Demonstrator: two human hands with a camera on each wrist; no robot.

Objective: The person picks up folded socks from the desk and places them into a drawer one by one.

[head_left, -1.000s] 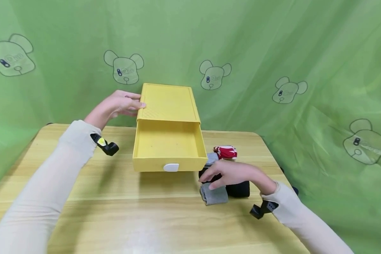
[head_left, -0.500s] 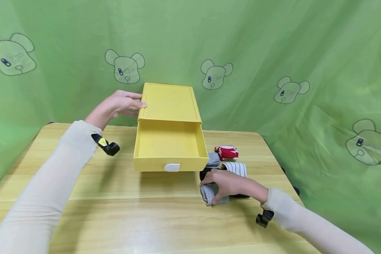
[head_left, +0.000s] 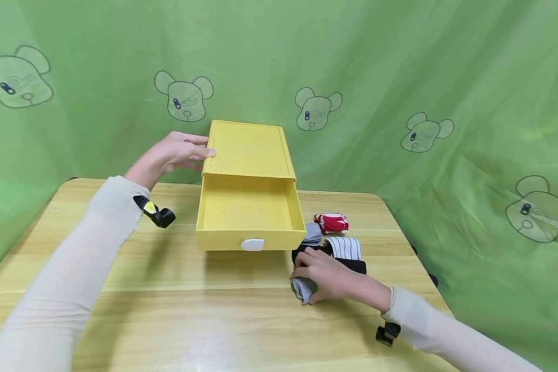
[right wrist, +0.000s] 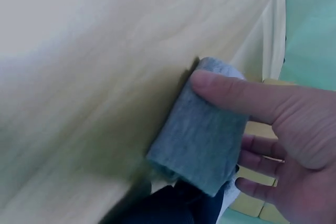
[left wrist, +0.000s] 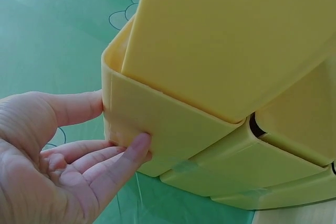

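Note:
A yellow drawer unit (head_left: 250, 150) stands at the back of the wooden table, its top drawer (head_left: 223, 241) pulled out toward me with a bare interior. My left hand (head_left: 172, 151) touches the unit's left upper edge; in the left wrist view the extended thumb and fingers (left wrist: 137, 148) lie against its yellow side. To the right of the drawer front, my right hand (head_left: 327, 276) pinches a rolled grey cloth (head_left: 301, 290). In the right wrist view the thumb lies across this grey roll (right wrist: 202, 135), and the other fingers are partly hidden behind it.
Beyond the right hand lie several more folded cloths: a black one (head_left: 353, 265), a white striped one (head_left: 344, 248), a light grey one (head_left: 312, 235) and a red-and-white one (head_left: 331, 222). A green curtain (head_left: 376, 62) hangs behind the table (head_left: 176, 320).
My right hand has come down onto the grey cloth, and its fingers have closed round it; the roll is now slightly tilted. The left hand and drawer unit have stayed in place.

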